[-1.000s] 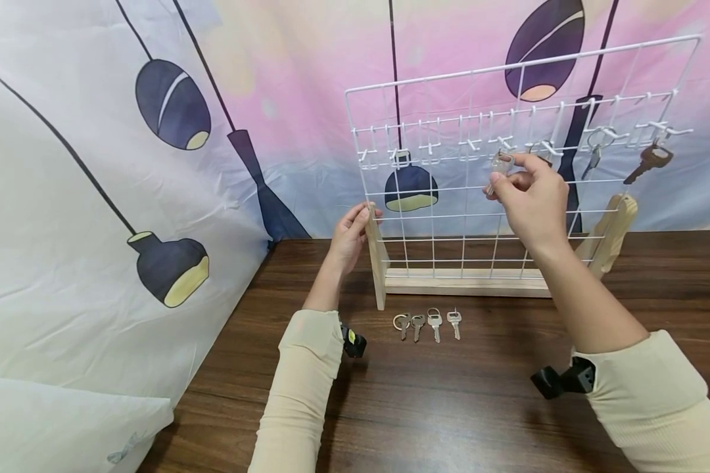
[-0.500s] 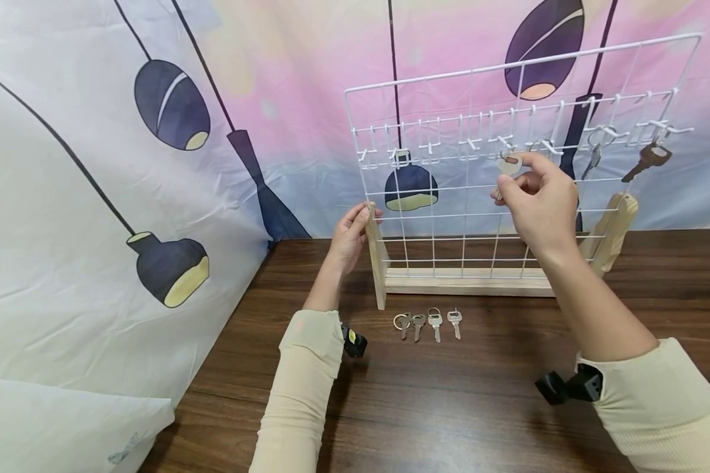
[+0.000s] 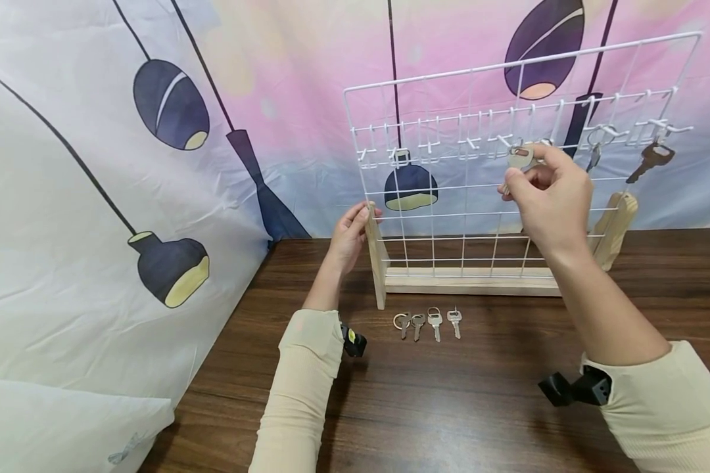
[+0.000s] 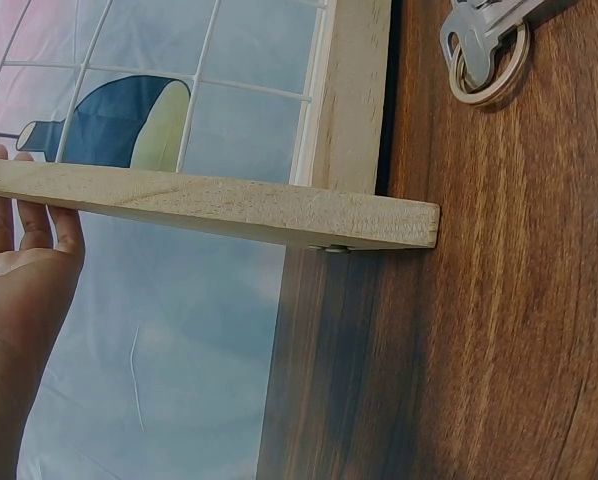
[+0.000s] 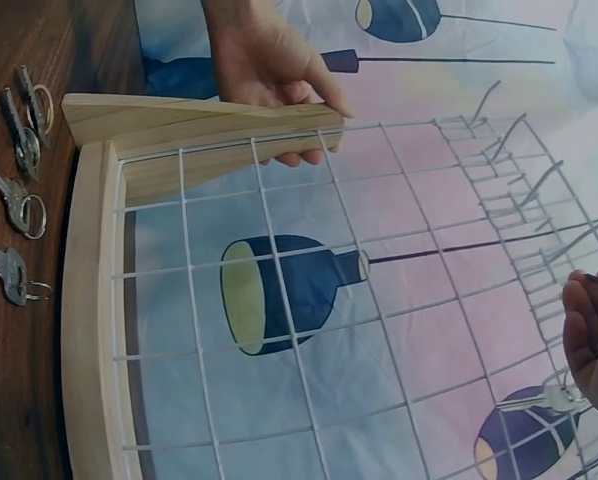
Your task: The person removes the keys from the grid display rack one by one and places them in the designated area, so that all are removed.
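Note:
My right hand (image 3: 553,197) pinches a silver key (image 3: 519,156) by its head between thumb and forefinger. The key's small ring is up at a white hook near the middle of the hook row, and its blade is mostly hidden by the fingers. My left hand (image 3: 350,236) grips the left wooden post (image 3: 377,263) of a white wire grid rack (image 3: 509,67), thumb in front. In the left wrist view, the fingers (image 4: 34,225) reach behind that post. A silver key (image 3: 594,156) and a brown-looking key (image 3: 649,159) hang from hooks at the right.
Several keys with rings (image 3: 435,322) lie in a row on the dark wood table (image 3: 438,407), in front of the rack's wooden base (image 3: 467,284). More white hooks (image 3: 430,148) line the grid to the left. A printed cloth (image 3: 307,98) hangs behind.
My right hand has shifted a little to the right and up with the key, its ring passing along the hook. My left hand has stayed on the post.

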The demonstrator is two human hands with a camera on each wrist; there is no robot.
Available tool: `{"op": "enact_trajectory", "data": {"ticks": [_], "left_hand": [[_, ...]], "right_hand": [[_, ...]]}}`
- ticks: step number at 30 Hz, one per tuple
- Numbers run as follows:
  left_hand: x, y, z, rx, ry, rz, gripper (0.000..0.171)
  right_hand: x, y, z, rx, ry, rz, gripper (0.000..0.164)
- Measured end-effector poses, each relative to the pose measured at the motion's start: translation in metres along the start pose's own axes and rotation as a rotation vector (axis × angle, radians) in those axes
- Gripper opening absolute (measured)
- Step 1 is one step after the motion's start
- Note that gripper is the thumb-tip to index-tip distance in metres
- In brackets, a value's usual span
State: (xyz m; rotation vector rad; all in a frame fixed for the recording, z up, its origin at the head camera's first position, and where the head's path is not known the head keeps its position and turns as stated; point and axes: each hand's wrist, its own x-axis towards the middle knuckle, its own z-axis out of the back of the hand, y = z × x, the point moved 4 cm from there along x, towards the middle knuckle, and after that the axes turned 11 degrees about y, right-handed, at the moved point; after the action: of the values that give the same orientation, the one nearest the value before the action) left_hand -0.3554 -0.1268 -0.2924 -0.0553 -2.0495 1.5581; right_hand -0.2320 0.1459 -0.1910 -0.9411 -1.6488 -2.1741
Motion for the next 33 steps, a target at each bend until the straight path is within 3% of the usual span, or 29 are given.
{"op": "enact_trajectory", "data": {"ticks": [11,16,33], "left_hand": [[-0.001,0.001,0.001,0.013,-0.012,0.004,0.038],[-0.001,0.002,0.001,0.008,-0.015,0.004,0.036],[-0.001,0.0,0.001,0.01,-0.017,0.007,0.036]], "right_hand": [[-0.009,0.003,0.001,0.0,0.033,0.013,0.018],[-0.018,-0.002,0.001,-0.065,0.065,-0.01,0.017],[-0.047,-0.044,-0.01,-0.259,0.265,-0.03,0.021]]}}
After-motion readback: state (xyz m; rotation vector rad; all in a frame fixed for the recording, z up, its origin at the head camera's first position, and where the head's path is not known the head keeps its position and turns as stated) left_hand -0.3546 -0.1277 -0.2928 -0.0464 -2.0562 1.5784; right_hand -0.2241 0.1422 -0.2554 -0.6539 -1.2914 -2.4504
